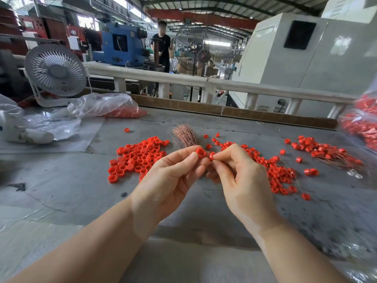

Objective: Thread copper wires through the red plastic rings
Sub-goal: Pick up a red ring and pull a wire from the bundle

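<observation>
My left hand (173,176) pinches a red plastic ring (201,153) between thumb and fingertips, held above the grey table. My right hand (238,176) pinches a second, smaller-looking red ring (212,156) right beside it, the two nearly touching. A bundle of copper wires (185,135) lies on the table just behind my hands. A heap of loose red rings (138,158) sits to the left. Another heap of rings with thin wires (279,174) spreads to the right. Any wire between my fingers is too thin to make out.
More wired rings (324,152) lie far right, beside a clear bag of red rings (363,127). A plastic bag with red rings (114,109) and a white desk fan (55,72) stand at the back left. A cardboard strip (224,109) edges the table's far side.
</observation>
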A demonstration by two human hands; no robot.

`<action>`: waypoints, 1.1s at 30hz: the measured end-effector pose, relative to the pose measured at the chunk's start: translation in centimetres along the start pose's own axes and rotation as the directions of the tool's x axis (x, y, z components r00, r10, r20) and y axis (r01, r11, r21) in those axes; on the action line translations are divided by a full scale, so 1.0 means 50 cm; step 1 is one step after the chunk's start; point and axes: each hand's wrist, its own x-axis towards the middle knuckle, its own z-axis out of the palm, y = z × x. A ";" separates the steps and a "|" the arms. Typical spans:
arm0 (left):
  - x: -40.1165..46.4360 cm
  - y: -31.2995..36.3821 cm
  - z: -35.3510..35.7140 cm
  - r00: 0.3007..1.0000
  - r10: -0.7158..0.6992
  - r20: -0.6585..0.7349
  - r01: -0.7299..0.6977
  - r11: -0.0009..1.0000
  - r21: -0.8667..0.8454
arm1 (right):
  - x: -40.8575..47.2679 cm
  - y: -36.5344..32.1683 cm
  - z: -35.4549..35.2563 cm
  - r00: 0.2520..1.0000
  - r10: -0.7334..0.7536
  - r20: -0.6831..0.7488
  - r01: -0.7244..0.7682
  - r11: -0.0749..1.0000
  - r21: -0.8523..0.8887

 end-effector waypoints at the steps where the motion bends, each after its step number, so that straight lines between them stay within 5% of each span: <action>1: 0.000 0.000 0.000 1.000 0.006 -0.003 -0.006 1.000 -0.001 | 0.000 0.001 0.000 1.000 0.003 0.003 -0.003 1.000 0.002; 20: 0.000 -0.001 0.003 1.000 0.027 0.009 -0.027 1.000 0.015 | 0.001 0.003 0.002 0.999 -0.019 0.025 0.020 0.999 -0.029; 33: -0.003 0.000 0.001 1.000 0.025 0.013 -0.026 0.997 0.069 | 0.004 0.000 -0.002 0.996 -0.024 -0.089 0.020 0.998 -0.056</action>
